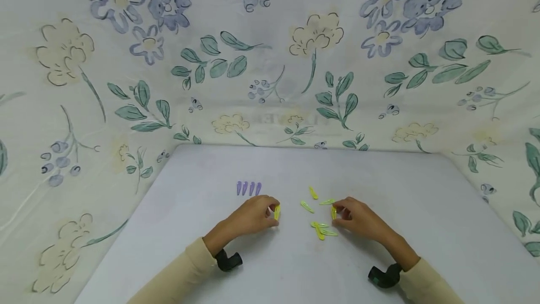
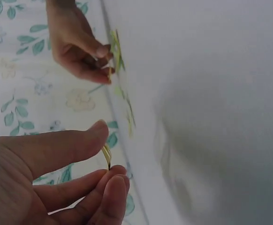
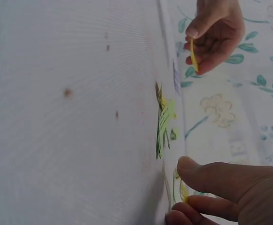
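My left hand (image 1: 255, 214) pinches a yellow snap hair clip (image 1: 277, 212) between thumb and fingers; the left wrist view shows that clip (image 2: 107, 156) edge-on. Across from it, my right hand (image 1: 358, 217) pinches another yellow hair clip (image 1: 334, 212) by its ends, partly hidden by the fingers in the right wrist view. Between the hands lie loose yellow and light green clips: a crossed pile (image 1: 320, 231) nearer me, and a yellow clip (image 1: 313, 193) and two green ones (image 1: 307, 207) farther off. Beyond the left hand, several purple hair clips (image 1: 249, 188) stand in a neat row.
Everything lies on a white table (image 1: 202, 168). A floral sheet (image 1: 270, 60) hangs behind it and along both sides. Dark wrist cameras (image 1: 229, 262) are strapped under both forearms, close to the tabletop.
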Tool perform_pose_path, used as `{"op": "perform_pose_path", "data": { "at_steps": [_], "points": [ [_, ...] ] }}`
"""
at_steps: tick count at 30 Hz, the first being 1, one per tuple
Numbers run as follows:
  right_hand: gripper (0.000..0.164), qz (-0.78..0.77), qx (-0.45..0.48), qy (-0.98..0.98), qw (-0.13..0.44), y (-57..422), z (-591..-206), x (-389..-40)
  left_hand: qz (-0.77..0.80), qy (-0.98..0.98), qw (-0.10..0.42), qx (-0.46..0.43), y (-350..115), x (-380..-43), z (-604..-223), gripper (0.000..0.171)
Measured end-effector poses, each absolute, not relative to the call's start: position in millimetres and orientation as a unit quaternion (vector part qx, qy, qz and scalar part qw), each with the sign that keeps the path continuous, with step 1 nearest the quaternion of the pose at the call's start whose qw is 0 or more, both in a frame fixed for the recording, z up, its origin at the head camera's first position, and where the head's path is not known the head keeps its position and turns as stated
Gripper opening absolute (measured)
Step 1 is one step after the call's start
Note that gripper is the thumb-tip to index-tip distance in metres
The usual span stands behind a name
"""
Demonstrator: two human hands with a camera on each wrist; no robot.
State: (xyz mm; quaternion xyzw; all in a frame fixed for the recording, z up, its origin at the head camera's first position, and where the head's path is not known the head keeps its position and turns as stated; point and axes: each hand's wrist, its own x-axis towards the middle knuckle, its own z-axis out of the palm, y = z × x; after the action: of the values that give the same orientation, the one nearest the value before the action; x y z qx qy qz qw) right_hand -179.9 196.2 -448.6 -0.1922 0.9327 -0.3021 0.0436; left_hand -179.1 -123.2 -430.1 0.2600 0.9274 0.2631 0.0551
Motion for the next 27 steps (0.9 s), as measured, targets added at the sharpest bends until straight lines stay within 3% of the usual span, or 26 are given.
{"op": "perform_pose_path", "data": {
  "at_steps": [13,21,27],
  "points": [
    [0.041,-0.32,-0.217,0.921,0.044,189,-441,-183,0.311,0.935,0.023,0.17,-210,-187,-432,0.043],
    [0.045,-0.317,-0.244,0.916,0.017,174,-433,-189,0.291,0.944,0.016,0.157,-231,-195,-441,0.043],
    [0.045,-0.331,-0.283,0.9,0.016,154,-427,-190,0.295,0.945,0.04,0.137,-232,-205,-449,0.041]
  ]
}}
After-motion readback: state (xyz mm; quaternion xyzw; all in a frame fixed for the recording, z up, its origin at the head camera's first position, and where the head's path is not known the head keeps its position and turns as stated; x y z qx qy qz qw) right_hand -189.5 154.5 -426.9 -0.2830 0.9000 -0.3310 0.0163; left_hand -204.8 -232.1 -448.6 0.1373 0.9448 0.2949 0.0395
